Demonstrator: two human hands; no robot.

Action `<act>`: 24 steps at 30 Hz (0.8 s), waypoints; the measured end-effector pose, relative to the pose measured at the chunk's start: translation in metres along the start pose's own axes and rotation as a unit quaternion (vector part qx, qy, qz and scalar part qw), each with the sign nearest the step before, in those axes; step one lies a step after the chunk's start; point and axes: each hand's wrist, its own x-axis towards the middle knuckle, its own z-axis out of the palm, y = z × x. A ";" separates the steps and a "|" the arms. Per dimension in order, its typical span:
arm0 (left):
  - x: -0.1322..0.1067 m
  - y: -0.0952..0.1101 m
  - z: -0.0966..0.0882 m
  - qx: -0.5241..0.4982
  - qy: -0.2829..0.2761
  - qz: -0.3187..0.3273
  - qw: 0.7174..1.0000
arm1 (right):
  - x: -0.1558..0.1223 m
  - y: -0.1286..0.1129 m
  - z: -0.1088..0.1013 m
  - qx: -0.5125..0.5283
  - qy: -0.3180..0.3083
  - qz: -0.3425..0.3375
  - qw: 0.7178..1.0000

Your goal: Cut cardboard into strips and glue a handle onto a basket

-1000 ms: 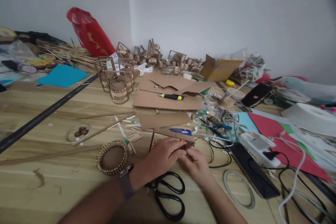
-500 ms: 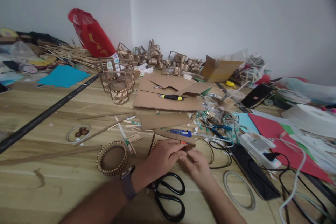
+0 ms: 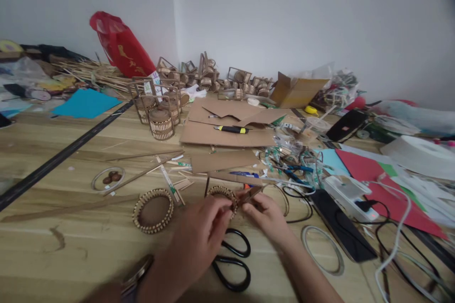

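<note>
My left hand (image 3: 201,239) and my right hand (image 3: 269,218) meet near the table's front edge, fingers curled. Between their fingertips is a small brown cardboard piece (image 3: 250,194), pinched by my right hand. My left fingers rest beside it, against a small woven ring (image 3: 219,192) lying on the table. A larger woven ring with a cardboard base (image 3: 153,210) lies to the left. Black scissors (image 3: 231,265) lie under my hands. A watch sits on my left wrist.
Cardboard sheets with a yellow-black utility knife (image 3: 232,129) lie behind. Small woven baskets (image 3: 160,122) stand at the back left. A phone (image 3: 337,225), cables, coloured paper and a metal ring (image 3: 325,255) crowd the right. A black ruler (image 3: 60,154) runs diagonally at left.
My left hand has drawn back toward me and lower, uncovering the small woven ring. My right hand keeps the cardboard piece in nearly the same place.
</note>
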 end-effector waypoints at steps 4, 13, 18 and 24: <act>-0.005 -0.010 -0.023 0.032 0.089 -0.045 0.994 | 0.001 0.003 -0.007 0.032 0.011 0.021 0.999; -0.045 -0.071 -0.066 0.255 0.029 -0.072 0.964 | 0.005 0.003 -0.004 0.112 0.008 0.056 0.992; -0.085 -0.109 -0.068 0.320 0.033 -0.057 0.945 | 0.007 0.005 -0.001 0.149 -0.010 0.070 0.986; -0.096 -0.113 -0.058 0.251 0.053 -0.063 0.964 | 0.009 0.009 0.000 0.181 -0.024 0.075 0.980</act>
